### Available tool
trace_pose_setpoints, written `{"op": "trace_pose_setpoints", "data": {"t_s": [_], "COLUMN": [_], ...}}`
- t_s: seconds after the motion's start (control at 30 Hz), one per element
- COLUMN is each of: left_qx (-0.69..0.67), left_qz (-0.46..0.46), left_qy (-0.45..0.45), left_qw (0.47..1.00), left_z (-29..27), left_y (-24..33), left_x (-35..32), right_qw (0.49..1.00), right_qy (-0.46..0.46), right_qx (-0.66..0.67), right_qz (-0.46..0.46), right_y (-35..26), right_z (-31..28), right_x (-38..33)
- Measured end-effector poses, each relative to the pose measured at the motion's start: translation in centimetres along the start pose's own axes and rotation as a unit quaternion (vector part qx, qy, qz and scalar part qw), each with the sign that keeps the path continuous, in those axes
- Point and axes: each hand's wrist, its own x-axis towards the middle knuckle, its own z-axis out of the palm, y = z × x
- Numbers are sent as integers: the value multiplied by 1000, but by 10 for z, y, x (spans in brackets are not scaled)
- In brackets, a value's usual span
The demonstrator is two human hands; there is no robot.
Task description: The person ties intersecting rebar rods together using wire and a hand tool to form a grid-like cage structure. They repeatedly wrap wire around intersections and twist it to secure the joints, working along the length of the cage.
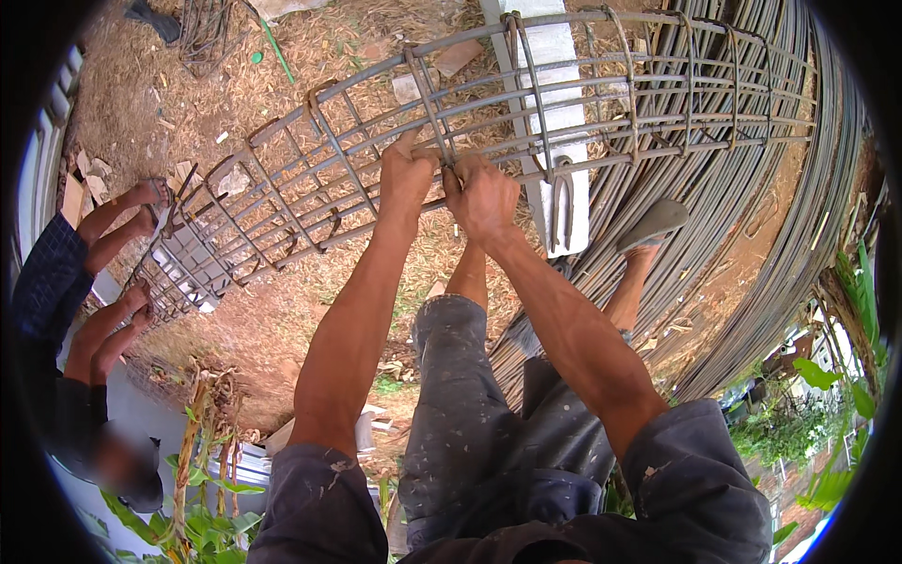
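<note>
A long cage of steel reinforcing bars (362,146), with square stirrups along it, stretches across the view in front of me. My left hand (408,177) is closed at the near side of the cage, its index finger lying over a bar. Right beside it, my right hand (485,195) grips the cage where a stirrup (430,99) meets the near long bar. My fingers hide the exact joint and anything small in them. A pair of pincers (562,207) stands apart from my right hand, against the white beam (554,70) under the cage.
Many loose steel rods (648,226) lie in a large bundle at the right, with my sandalled foot (653,226) over them. A co-worker (89,329) crouches at the cage's far left end. Straw litters the soil (178,103). Green plants (836,414) grow at the lower edges.
</note>
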Motion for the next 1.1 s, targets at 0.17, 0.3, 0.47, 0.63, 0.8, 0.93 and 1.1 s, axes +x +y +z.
{"op": "trace_pose_setpoints", "data": {"t_s": [0.17, 0.3, 0.47, 0.63, 0.8, 0.93, 1.1], "left_qx": [56, 85, 186, 230, 327, 388, 295], "left_qz": [-88, -40, 192, 448, 538, 435, 405], "left_qy": [-15, 27, 101, 54, -58, -102, -15], "left_qw": [994, 995, 958, 862, 775, 806, 865], "left_z": [-3, 4, 2, -20, -30, -22, -15], "left_y": [-5, -6, -14, -45, -22, -5, -24], "left_x": [30, 20, -11, -10, 2, -10, -17], "right_qw": [1000, 999, 997, 983, 910, 862, 930], "right_qy": [-6, -11, -6, -53, -115, -145, -215], "right_qx": [19, 26, 54, 101, 335, 406, 246], "right_qz": [14, 26, 46, 143, 216, 268, 167], "right_y": [-4, -6, -8, -4, 4, 3, -2], "right_z": [-4, -8, -5, -1, -18, -31, -54], "right_x": [-1, -2, -2, 4, 14, 13, 8]}}
